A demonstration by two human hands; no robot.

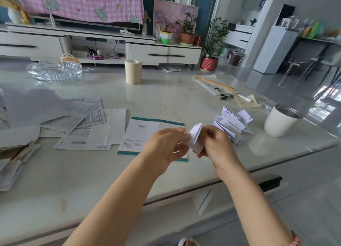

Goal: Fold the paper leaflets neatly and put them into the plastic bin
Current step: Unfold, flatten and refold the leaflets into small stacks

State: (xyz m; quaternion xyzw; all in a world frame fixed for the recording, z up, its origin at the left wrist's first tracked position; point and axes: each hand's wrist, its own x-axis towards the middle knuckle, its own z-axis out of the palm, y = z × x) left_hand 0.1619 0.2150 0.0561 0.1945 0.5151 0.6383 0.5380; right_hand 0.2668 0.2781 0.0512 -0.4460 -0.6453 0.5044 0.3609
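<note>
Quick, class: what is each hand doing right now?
Left hand: pinches the folded leaflet.
Right hand: grips the same leaflet.

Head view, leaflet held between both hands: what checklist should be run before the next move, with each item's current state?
1. Left hand and right hand both pinch the small leaflet: ok.
2. Fold finished and neat: cannot tell, fingers cover part of it.
3. Plastic bin in sight: not ok, none visible.
4. Folded pile lies close beside the right hand: ok.
5. Unfolded leaflets lie flat on the table for the next round: ok.
</note>
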